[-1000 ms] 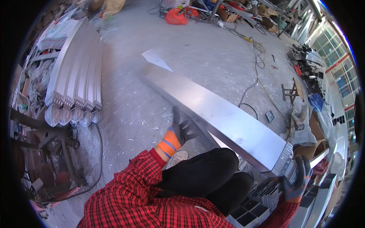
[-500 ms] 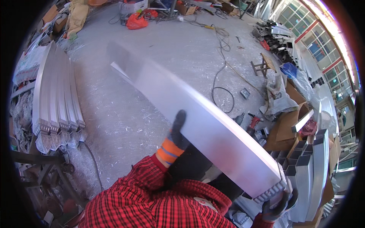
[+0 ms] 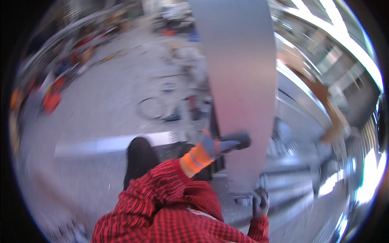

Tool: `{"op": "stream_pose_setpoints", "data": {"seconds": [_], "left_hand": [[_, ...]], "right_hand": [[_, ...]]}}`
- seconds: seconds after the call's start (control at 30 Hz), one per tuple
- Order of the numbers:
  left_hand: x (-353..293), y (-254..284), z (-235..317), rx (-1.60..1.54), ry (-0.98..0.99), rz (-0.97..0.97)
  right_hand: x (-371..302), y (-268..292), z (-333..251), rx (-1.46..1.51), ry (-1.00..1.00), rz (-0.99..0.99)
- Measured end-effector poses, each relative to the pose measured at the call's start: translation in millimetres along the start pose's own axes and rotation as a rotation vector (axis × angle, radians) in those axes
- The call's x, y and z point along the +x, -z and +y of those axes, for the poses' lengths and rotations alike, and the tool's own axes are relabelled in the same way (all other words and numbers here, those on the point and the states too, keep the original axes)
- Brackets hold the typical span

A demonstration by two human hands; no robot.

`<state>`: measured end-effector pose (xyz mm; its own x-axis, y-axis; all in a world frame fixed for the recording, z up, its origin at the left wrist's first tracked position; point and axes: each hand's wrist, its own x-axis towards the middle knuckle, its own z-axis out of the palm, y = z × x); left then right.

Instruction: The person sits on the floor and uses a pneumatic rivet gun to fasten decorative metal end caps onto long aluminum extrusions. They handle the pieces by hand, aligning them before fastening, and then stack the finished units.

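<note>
A long, wide silver metal profile runs away from my body, from my right hand up past the top of the view. My left hand, in a grey glove with an orange cuff, grips its left edge, with the dark thumb lying across the flat face. The fingers beneath the profile are partly hidden. At the near end, my gloved right hand is closed around the lower right corner. That end is blurred.
Another silver profile with a ribbed end lies on the floor beside my knee. Beyond it are a coiled black cable and a red-and-dark power tool. Cardboard and metal stock stand on the right. A red bag sits far left.
My view has swung right. The profile has turned from slanting left to pointing almost straight ahead, with both hands still on it. A profile on the floor now shows at the left.
</note>
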<state>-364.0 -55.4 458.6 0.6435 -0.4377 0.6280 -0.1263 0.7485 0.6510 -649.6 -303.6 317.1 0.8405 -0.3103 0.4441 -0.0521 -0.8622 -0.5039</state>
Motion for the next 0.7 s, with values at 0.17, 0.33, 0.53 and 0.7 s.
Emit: {"op": "stream_pose_setpoints", "data": {"seconds": [0.17, 0.33, 0.53, 0.7], "left_hand": [[29.2, -96.8, -55.6, -0.027, 0.349, -0.225], [48.4, -197.3, -107.8, -0.061, 0.355, -0.409], [-2.4, -172.7, -184.4, 0.076, 0.556, -0.698], [-132.3, -76.6, -211.7, 0.574, 0.363, -0.841]], "right_hand": [[77.5, 37.8, -68.8, 0.754, 0.115, 0.243], [58.2, 57.9, -22.3, 1.054, -0.125, 0.426], [17.7, 50.9, 76.4, 1.64, -0.263, 0.577], [63.8, 58.8, 101.9, 1.794, -0.022, 0.793]]}}
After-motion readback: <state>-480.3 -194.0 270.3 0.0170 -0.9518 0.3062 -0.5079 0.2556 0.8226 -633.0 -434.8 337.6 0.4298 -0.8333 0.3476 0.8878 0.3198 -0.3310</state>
